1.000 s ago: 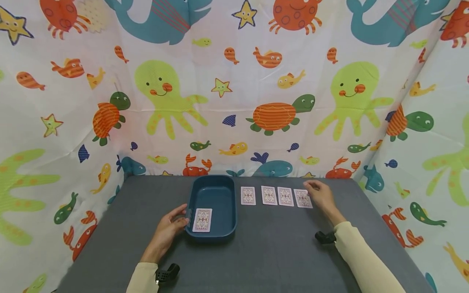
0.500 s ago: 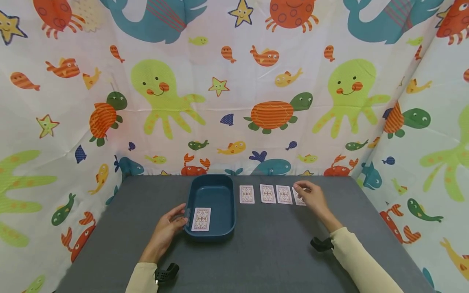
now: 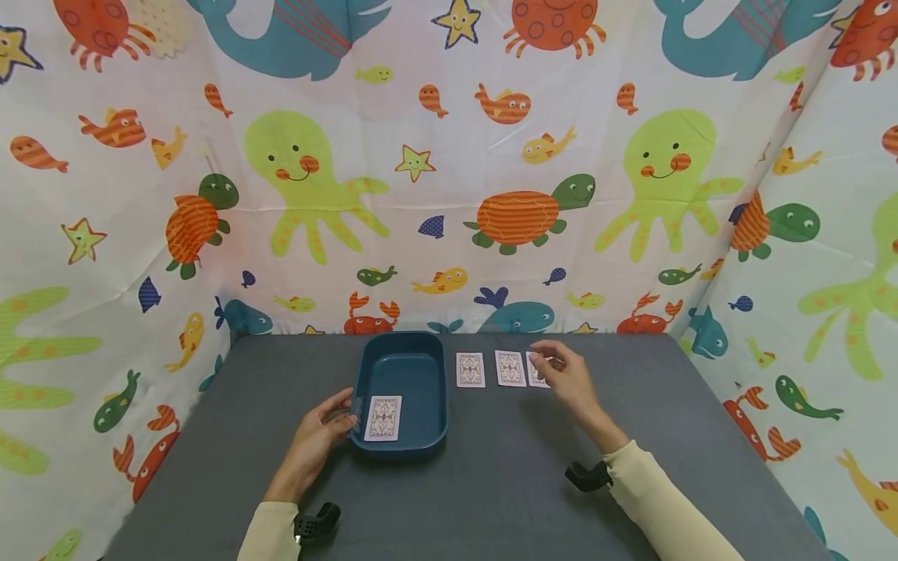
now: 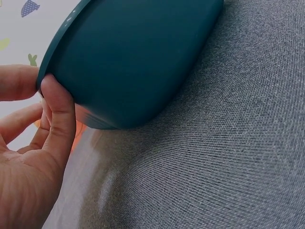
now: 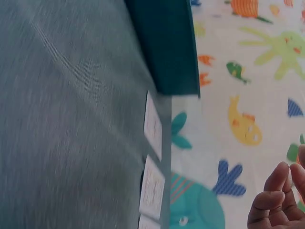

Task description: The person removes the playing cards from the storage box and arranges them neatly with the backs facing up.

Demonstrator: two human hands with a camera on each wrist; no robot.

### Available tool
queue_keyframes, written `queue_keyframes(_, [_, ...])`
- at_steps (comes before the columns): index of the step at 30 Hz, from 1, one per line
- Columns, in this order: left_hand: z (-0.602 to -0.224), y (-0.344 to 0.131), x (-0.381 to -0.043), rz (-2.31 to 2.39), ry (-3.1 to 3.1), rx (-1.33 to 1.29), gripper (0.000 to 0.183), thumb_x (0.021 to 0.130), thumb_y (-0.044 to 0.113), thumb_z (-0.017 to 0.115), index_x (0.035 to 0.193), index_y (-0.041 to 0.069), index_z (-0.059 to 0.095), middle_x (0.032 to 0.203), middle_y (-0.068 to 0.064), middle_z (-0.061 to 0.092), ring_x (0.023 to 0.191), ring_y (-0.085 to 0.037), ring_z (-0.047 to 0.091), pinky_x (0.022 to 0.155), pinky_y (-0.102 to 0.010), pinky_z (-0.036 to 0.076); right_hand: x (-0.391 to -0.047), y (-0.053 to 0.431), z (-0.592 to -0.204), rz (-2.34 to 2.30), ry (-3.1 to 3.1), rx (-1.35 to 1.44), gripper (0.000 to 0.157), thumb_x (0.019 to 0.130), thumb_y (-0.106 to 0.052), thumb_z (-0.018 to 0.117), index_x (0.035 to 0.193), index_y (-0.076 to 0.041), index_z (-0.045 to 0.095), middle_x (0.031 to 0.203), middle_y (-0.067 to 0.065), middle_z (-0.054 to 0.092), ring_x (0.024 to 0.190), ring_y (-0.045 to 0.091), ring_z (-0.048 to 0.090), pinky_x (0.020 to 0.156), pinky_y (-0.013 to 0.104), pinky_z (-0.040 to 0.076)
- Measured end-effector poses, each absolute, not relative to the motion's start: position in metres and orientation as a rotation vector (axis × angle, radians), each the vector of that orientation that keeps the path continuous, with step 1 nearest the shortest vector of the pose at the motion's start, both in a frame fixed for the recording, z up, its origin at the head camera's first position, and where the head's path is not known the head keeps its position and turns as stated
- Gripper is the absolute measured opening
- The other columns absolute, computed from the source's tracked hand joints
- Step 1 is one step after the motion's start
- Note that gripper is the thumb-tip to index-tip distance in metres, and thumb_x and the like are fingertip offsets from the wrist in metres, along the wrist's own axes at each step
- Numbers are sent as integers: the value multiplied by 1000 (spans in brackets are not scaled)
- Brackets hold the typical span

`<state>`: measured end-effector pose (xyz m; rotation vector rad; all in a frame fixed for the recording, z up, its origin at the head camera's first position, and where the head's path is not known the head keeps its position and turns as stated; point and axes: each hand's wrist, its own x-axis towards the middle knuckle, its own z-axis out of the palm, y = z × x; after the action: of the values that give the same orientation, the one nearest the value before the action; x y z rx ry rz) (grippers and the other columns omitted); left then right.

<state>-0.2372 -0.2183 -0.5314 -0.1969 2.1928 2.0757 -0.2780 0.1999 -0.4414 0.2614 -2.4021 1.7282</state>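
Observation:
My left hand [image 3: 317, 438] pinches the left rim of a deep blue tray [image 3: 438, 405], thumb outside the wall in the left wrist view. One playing card [image 3: 383, 418] lies in the tray's near left part, patterned back up. To the right, playing cards lie in a row, backs up: a first card [image 3: 470, 370], a second card [image 3: 510, 368] and a third card [image 3: 536, 375], partly covered by my right hand [image 3: 570, 382]. That hand hovers over the row, fingers loosely bent, holding nothing visible. The fourth card's spot is hidden behind it.
A grey cloth-covered table [image 3: 484, 491] lies under everything. A printed curtain [image 3: 435, 156] with sea animals rises at the back and both sides. Dark bands with devices sit on the left wrist [image 3: 317, 520] and the right wrist [image 3: 588, 475].
My right hand has moved left from the fourth card's right edge until it covers part of the third. The left hand stays at the tray. The head view has shifted slightly.

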Motion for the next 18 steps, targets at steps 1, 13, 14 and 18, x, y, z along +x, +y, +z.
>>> queue_keyframes(1, [-531,-218,-237,2073,2195,-195,57,93,6,60,147,14,44,141,-13,42,108,-17,53,87,-25,49,-277,196,-441,1747,-2396,280,26,96,-12,62,117,2,62,103,21,61,69,12,58,60,22,47])
queue_keyframes(13, [-527,-216,-236,2054,2216,-211,55,94,7,60,147,16,44,139,-11,43,110,-19,52,92,-30,48,-273,161,-447,1834,-2342,483,26,96,-12,62,117,2,63,102,21,61,73,26,61,65,24,50])
queue_keyframes(14, [-527,-216,-236,2051,2215,-214,55,95,7,59,146,16,45,139,-10,43,110,-19,52,92,-29,48,-269,157,-442,1836,-2351,493,26,96,-11,62,117,3,63,103,21,61,73,25,61,66,25,50])
queue_keyframes(18, [-526,-216,-235,2052,2216,-210,55,95,6,59,147,15,44,139,-11,42,108,-17,52,89,-27,48,-258,142,-428,1863,-2362,536,23,95,-9,62,116,2,63,105,24,60,75,13,59,69,27,52])
